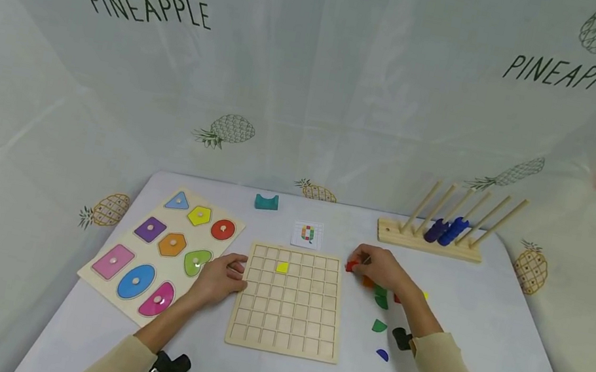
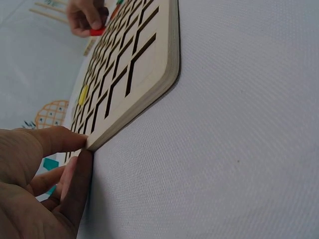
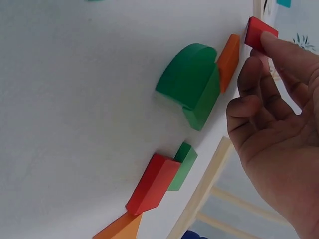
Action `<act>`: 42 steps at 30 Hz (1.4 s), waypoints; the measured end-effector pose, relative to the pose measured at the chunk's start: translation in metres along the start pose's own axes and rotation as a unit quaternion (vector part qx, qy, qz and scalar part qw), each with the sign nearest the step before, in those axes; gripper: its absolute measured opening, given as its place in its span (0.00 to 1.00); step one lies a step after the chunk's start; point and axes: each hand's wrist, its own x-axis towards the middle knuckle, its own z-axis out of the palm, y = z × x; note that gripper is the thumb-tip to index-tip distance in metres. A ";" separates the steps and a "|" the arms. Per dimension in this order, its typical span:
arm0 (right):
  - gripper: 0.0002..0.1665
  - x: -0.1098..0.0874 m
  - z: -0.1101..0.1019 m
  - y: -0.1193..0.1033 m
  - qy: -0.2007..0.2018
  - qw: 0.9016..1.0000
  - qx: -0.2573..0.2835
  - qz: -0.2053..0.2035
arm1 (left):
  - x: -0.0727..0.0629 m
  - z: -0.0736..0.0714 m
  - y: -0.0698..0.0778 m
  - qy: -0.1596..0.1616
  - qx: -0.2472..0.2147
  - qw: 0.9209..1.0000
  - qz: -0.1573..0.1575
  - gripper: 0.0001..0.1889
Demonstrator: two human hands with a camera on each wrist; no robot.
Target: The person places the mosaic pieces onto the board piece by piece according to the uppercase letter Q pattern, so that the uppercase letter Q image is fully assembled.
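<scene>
A wooden grid board (image 1: 286, 320) lies flat at the middle of the table. My left hand (image 1: 222, 279) holds its left edge, thumb and a finger meeting at the rim in the left wrist view. One yellow block (image 1: 282, 268) sits in a cell in the board's upper left. Just past the board's upper right side, my right hand (image 1: 384, 269) pinches a small red block (image 3: 256, 34) between thumb and fingers. Under and beside that hand lie green quarter-round pieces (image 3: 187, 74), an orange block (image 3: 229, 62) and another red block (image 3: 152, 184).
A small pattern card (image 1: 307, 234) lies behind the board. Left of it is a shape puzzle (image 1: 184, 236) with knobbed pieces. A teal block (image 1: 266, 202) and a peg stand (image 1: 431, 243) with blue pieces stand at the back. A blue half-round piece (image 1: 382, 355) lies at right.
</scene>
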 end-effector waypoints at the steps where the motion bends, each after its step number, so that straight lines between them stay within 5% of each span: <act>1: 0.06 0.000 0.000 0.000 -0.002 1.000 0.002 0.001 | 0.000 0.000 0.000 -0.001 -0.001 1.000 -0.001 0.29; 23: 0.05 0.028 0.026 -0.044 -0.017 0.995 0.095 -0.034 | 0.001 -0.001 0.004 0.004 -0.001 1.000 0.000 0.29; 42: 0.05 0.043 0.056 -0.078 -0.060 0.992 0.073 -0.080 | -0.002 0.000 0.005 0.002 -0.004 1.000 -0.003 0.29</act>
